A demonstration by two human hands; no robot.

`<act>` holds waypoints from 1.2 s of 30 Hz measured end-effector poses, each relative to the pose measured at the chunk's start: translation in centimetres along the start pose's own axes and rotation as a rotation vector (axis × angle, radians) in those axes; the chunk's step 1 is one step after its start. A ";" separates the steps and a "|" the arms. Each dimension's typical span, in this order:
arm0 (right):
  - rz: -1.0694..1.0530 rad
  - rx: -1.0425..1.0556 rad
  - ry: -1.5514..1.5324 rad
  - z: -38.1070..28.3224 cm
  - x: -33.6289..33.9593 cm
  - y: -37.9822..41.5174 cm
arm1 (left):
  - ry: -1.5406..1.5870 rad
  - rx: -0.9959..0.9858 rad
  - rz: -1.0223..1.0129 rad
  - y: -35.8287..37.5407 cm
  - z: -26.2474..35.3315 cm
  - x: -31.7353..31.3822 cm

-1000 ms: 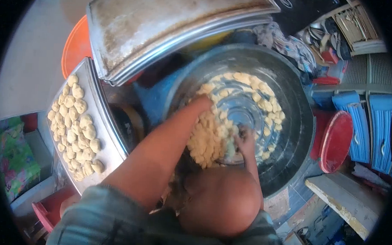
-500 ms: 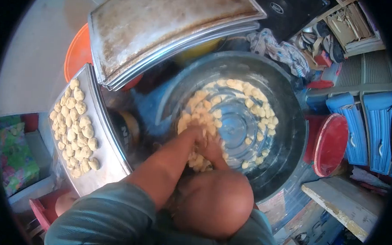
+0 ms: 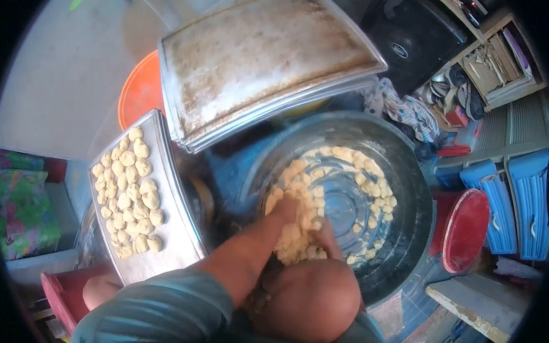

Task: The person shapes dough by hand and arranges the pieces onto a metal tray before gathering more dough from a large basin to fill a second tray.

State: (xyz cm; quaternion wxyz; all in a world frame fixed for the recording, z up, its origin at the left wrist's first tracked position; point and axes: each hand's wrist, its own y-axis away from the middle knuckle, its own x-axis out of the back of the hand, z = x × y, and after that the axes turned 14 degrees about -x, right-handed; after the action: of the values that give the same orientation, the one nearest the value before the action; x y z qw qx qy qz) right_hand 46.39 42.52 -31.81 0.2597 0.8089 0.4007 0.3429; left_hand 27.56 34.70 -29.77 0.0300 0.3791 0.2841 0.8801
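A wide black tub [image 3: 399,248] holds many pale, flour-dusted dough pieces [image 3: 295,178], heaped on its left side and spread in an arc along the right. My left hand [image 3: 285,209] reaches down into the heap, its fingers buried among floury pieces. Beside it, close to my knee, my right hand [image 3: 325,237] is curled with a pale dough piece at its fingertips. More pieces lie just under that hand. On the left, a metal tray [image 3: 169,252] carries several rows of rounded dough balls [image 3: 131,194].
Stacked metal trays [image 3: 266,56] overhang the tub's far left side. An orange basin [image 3: 141,91] stands behind them. To the right are a red bucket [image 3: 466,229], blue drawers [image 3: 491,203] and a wooden board [image 3: 472,305]. A black speaker-like box [image 3: 412,43] stands at the back.
The view has shifted, so the tub and trays appear lower and farther right. My hands, close together before, are now a little apart, with the right one nearer my knee.
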 end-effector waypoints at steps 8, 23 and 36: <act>0.545 -0.067 -0.570 -3.6 11.3 1.4 | 0.123 0.085 0.284 -2.3 0.7 8.8; 0.911 0.622 0.067 -14.8 12.6 11.9 | 1.268 -0.125 0.484 9.1 13.7 15.8; 0.748 0.667 0.444 -27.6 10.5 23.5 | 2.137 -0.441 0.198 15.0 21.9 16.4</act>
State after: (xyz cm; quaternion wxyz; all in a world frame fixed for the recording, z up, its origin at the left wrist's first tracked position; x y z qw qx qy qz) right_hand 41.03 42.43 5.54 -0.2413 0.8430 0.2180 0.4284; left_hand 33.39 37.04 0.79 -0.2354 -0.5723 -0.0320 0.7849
